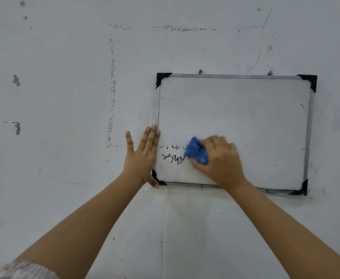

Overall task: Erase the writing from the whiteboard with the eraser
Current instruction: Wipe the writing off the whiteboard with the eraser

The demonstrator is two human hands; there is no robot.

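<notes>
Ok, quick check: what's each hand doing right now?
Left hand: open, flat against the wall at the whiteboard left edge, holding nothing.
Right hand: closed on the blue eraser, pressed to the board beside the remaining writing.

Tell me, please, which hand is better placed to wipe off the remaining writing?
The right hand: it grips the blue eraser beside the remaining writing. The left hand lies flat against the whiteboard edge.

Left hand (143, 156) flat, right hand (220, 158) clenched
</notes>
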